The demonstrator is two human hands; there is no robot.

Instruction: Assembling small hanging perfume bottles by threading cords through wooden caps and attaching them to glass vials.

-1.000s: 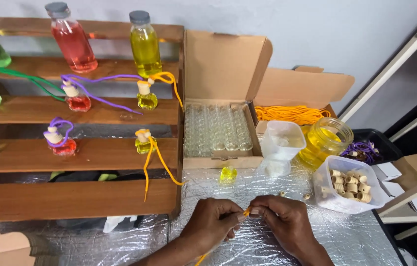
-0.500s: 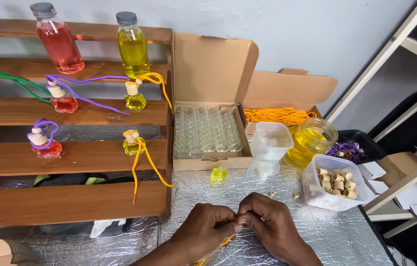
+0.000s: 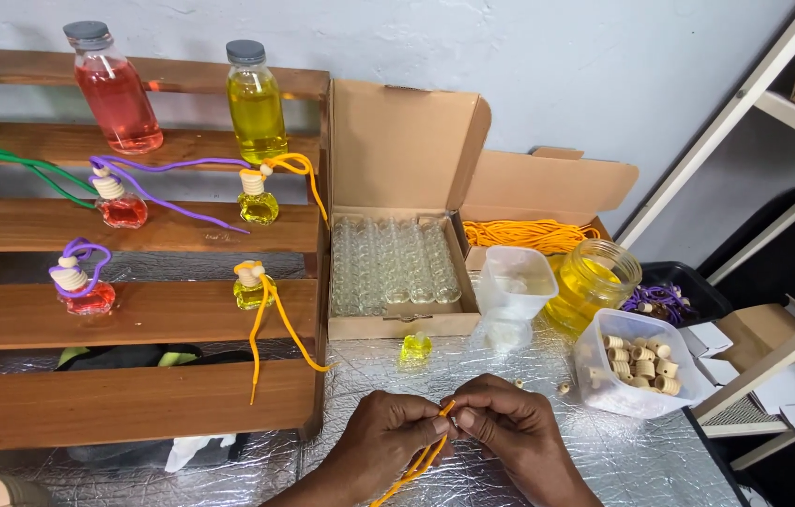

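Note:
My left hand (image 3: 388, 437) and my right hand (image 3: 510, 427) meet over the foil-covered table (image 3: 623, 460), both pinching an orange cord (image 3: 419, 462) that hangs down in a loop between them. A small item at the fingertips is mostly hidden. Just beyond the hands stands a small glass bottle of yellow liquid (image 3: 415, 348). A couple of loose wooden beads (image 3: 564, 387) lie to the right of my right hand.
A cardboard box of empty small glass bottles (image 3: 395, 265) stands behind. Right of it are a clear plastic tub (image 3: 517, 279), a jar of yellow liquid (image 3: 593, 284), orange cords (image 3: 529, 233) and a tub of wooden caps (image 3: 640, 361). A wooden stepped shelf (image 3: 135, 310) on the left holds filled bottles.
My hands have drawn closer together on the orange cord, and the view has shifted a little so the shelf and boxes sit further left.

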